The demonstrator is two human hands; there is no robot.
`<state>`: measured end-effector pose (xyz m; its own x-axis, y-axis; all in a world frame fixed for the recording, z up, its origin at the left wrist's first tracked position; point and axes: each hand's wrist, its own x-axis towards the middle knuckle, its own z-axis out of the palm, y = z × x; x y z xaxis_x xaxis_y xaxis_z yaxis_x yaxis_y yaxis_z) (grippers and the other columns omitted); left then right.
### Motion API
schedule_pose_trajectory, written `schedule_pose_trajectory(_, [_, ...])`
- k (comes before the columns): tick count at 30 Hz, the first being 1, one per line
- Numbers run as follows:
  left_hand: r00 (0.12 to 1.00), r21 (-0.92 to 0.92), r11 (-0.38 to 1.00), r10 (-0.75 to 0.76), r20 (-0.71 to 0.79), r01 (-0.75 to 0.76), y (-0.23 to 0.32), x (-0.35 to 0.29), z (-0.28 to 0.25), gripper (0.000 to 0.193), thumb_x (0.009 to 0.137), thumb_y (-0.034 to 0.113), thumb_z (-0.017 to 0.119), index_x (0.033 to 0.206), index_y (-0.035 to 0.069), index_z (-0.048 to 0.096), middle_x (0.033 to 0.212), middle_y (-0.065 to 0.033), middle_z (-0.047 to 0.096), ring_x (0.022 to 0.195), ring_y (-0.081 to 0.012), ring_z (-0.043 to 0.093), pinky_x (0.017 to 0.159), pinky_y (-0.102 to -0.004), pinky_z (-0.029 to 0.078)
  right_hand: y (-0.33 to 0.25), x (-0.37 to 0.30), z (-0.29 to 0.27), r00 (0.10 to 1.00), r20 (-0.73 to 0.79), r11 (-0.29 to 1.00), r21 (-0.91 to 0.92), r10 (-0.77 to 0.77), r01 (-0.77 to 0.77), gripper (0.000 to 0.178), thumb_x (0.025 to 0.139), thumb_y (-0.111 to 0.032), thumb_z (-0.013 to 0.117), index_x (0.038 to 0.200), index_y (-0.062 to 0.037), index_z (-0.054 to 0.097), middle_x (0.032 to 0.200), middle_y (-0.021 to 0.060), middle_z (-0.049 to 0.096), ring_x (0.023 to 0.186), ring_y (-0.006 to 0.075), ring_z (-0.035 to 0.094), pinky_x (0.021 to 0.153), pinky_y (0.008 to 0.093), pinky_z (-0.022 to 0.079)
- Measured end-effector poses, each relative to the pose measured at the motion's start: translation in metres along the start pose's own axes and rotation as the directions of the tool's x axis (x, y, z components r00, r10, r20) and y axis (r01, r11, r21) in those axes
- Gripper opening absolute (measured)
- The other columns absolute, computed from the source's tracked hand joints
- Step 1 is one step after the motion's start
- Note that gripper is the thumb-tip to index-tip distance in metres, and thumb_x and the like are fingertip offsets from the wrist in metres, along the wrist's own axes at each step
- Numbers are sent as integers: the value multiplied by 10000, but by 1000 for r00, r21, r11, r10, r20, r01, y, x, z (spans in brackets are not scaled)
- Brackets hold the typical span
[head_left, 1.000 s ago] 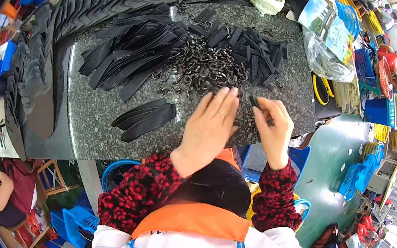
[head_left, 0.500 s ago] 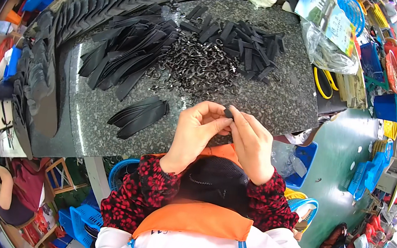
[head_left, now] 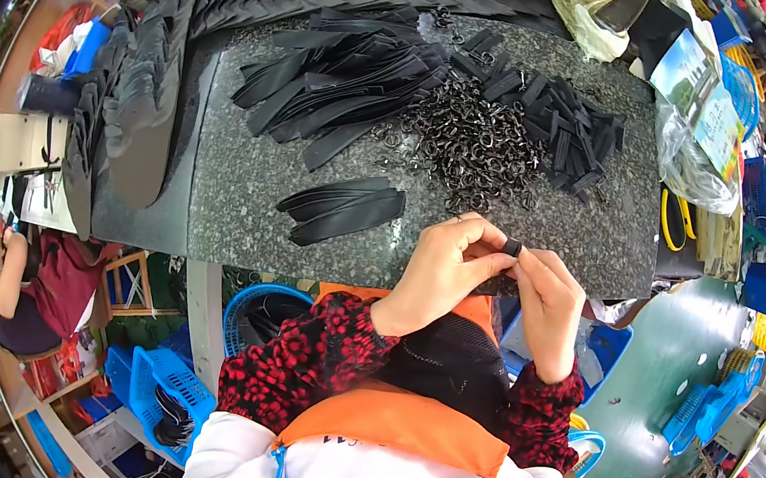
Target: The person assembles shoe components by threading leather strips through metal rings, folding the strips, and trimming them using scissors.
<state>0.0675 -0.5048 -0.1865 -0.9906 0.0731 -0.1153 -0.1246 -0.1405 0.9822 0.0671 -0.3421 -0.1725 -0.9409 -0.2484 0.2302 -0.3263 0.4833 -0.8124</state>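
Near the front edge of the stone table, my left hand [head_left: 449, 269] and my right hand [head_left: 550, 305] meet at their fingertips. Pinched between them is a small black strip [head_left: 511, 247], which looks folded over. Whether a metal ring sits inside the fold is hidden by my fingers. Just beyond my hands lies a heap of dark metal rings and clasps [head_left: 482, 146]. Short black strips [head_left: 576, 129] are scattered to its right. Longer black pieces [head_left: 346, 79] form a big pile on the left, and a smaller stack of them [head_left: 343, 210] rests closer to me.
Overlapping black sole-shaped pieces [head_left: 142, 125] line the table's [head_left: 247, 173] left and far sides. Yellow-handled scissors [head_left: 674, 219] and a plastic bag [head_left: 697, 169] are at the right. Blue baskets [head_left: 266, 306] stand below the edge. Another person [head_left: 36, 300] sits at the lower left.
The view has shifted, so the table and my hands appear farther right. Both hands still pinch the black strip, and more of it shows at my fingertips.
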Motion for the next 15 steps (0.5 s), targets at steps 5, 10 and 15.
schedule_pose_trajectory(5, [993,17,996,-83,79,82,0,5,-6,129,849,23,694,946,-55,656,864,-73,651,763,-121,666,687,-254,538,-2,4,3,1000,-12,997,-73,-11,10,170,821,48,662,988,24,682,834,117,644,661,234,644,585,300,500])
schedule_pose_trajectory(10, [998,198,980,-22,52,11,5,5,1,100,854,-20,667,948,-23,630,886,-28,632,773,-83,639,713,-229,530,-3,5,17,964,-188,980,88,190,-176,83,819,49,640,894,15,648,780,68,650,632,98,605,583,248,489])
schedule_pose_trajectory(15, [876,743,546,469,111,-387,24,7,6,279,768,96,774,998,26,634,931,-107,639,803,-245,657,706,-318,528,16,9,10,831,-314,848,434,460,-305,110,928,22,552,1022,44,605,850,58,667,705,74,618,655,212,507])
